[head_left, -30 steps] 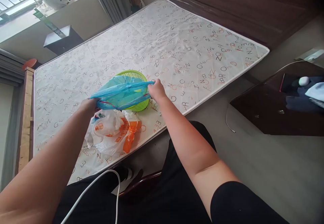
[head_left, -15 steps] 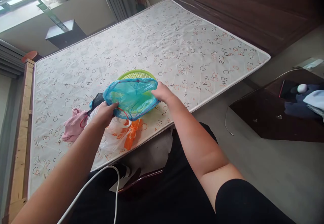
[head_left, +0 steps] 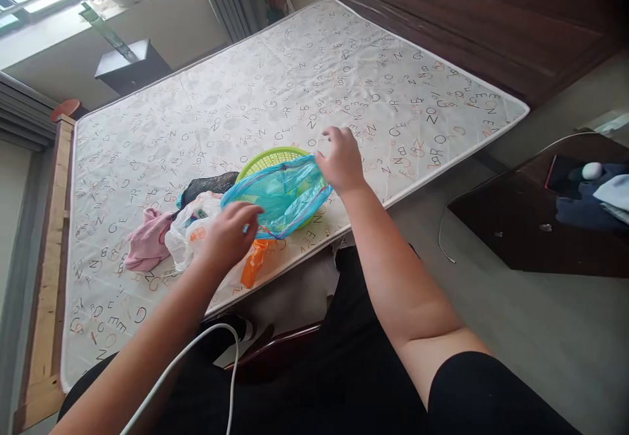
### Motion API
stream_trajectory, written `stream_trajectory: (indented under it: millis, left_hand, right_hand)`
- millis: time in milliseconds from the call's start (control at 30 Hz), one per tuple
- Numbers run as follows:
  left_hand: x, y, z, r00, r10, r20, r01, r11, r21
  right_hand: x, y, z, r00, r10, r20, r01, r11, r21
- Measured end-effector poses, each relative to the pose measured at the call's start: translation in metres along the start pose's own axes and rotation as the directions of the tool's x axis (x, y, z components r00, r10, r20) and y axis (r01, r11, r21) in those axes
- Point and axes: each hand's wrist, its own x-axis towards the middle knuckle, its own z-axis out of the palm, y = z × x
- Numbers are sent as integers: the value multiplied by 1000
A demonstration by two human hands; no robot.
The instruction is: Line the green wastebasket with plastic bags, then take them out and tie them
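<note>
In the head view: blue plastic bag (head_left: 285,199) lying wide-mouthed in and over the green mesh basket (head_left: 265,160), both on the letter-printed mattress (head_left: 236,107), near its front edge. Probably laid so for the stiff basket to prop up the limp film. Left hand (head_left: 232,233) poised at the bag's near left rim, loosely curled, thumb and fingers parted, nothing seen gripped; contact with the plastic impossible to tell. Right hand (head_left: 343,160) by the opposite rim, fingers spread and lifted, thumb close to the plastic, likewise nothing clasped, touch uncertain. One on either side, as if to shape the mouth broad. Left of the basket, a huddle of white plastic bag (head_left: 181,242) with orange print, black crumpled item (head_left: 211,186) and pink cloth (head_left: 149,242), perhaps set aside for easier reach into the basket. Orange plastic strip (head_left: 254,264) just below the blue rim, reaching almost to the mattress edge. Little margin on that near side, with black trousers (head_left: 354,369) just beyond and a white cable (head_left: 213,327) crossing low; far more span across the mattress toward the dark wooden headboard (head_left: 466,16). Off to the right, past grey floor (head_left: 491,343), dark table (head_left: 496,209) with cloth on top, well apart from both hands.
</note>
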Motion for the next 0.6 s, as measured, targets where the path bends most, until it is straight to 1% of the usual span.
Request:
stream_trajectory:
  millis: [33, 67, 100, 133, 167, 233, 300, 367, 433, 500, 533, 600]
  left_hand:
    - [3, 7, 4, 984, 45, 170, -47, 999, 10]
    - [6, 13, 9, 952, 61, 299, -71, 997, 21]
    - [8, 17, 14, 925, 59, 376, -80, 996, 42]
    - [8, 20, 18, 913, 51, 405, -85, 994, 65]
    - [7, 21, 21, 914, 53, 401, -93, 992, 81]
    - [0, 20, 25, 929, 100, 356, -134, 988, 74]
    - [-10, 15, 26, 934, 172, 313, -195, 980, 45]
    - [-23, 6, 27, 928, 214, 304, -231, 973, 21]
    - [-35, -5, 30, 926, 177, 334, -184, 983, -12]
    - [-45, -18, 36, 930, 81, 360, -63, 996, -61]
    - [-47, -24, 38, 937, 16, 349, 16, 996, -89]
    - [-49, -33, 42, 947, -132, 291, 188, 967, -173]
  right_hand:
    - [-4, -11, 1, 996, -82, 34, 81, 997, 19]
    - [-8, -21, 2, 980, -157, 119, 152, 987, 48]
    - [-14, -30, 4, 946, -217, 239, 203, 976, 85]
    - [-19, -37, 6, 894, -255, 368, 227, 967, 118]
    - [-24, -41, 8, 834, -267, 483, 227, 964, 141]
    - [-33, -42, 11, 731, -234, 641, 169, 972, 162]
    - [-37, -36, 9, 656, -183, 733, 77, 981, 176]
    - [-37, -27, 5, 593, -157, 790, -3, 980, 197]
    - [-35, -18, 1, 554, -131, 822, -59, 979, 196]
    - [-33, -10, -2, 545, -88, 834, -105, 979, 172]
    - [-32, -6, -3, 548, -63, 834, -128, 979, 158]
    - [-30, 1, -4, 576, -15, 817, -163, 978, 132]
